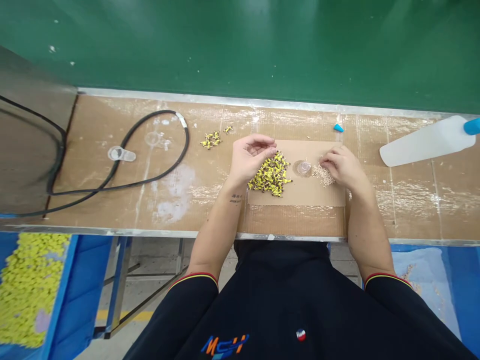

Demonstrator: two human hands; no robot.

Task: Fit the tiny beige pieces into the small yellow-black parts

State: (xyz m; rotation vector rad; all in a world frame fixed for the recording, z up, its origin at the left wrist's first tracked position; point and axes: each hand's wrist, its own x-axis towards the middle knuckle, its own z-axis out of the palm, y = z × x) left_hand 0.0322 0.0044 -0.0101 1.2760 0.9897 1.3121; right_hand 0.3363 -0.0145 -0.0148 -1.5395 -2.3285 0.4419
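Yellow-and-dark pieces (272,176) lie heaped on the left part of a cardboard sheet (300,196), which is set on the worktop (210,212) between its near and far edges. Just above the heap's far side is the left hand (252,155), thumb and fingers curled toward each other; whether they grip a piece cannot be told. At the sheet's right side, the right hand (340,166) has its fingertips drawn together at a small pile of pale pieces (323,175); whether one is pinched there is too small to tell. Between the two heaps stands a small clear cup (303,168).

Left of the sheet, nearer the worktop's far edge, is a smaller yellow cluster (211,140). A blue cap (338,128) lies near the far edge, beyond the right hand. Toward the right end, a white bottle (423,142) with a blue top lies on its side. Toward the left end, a black cable (150,175) forms a loop, with a clear plastic piece (122,154) at its left side.
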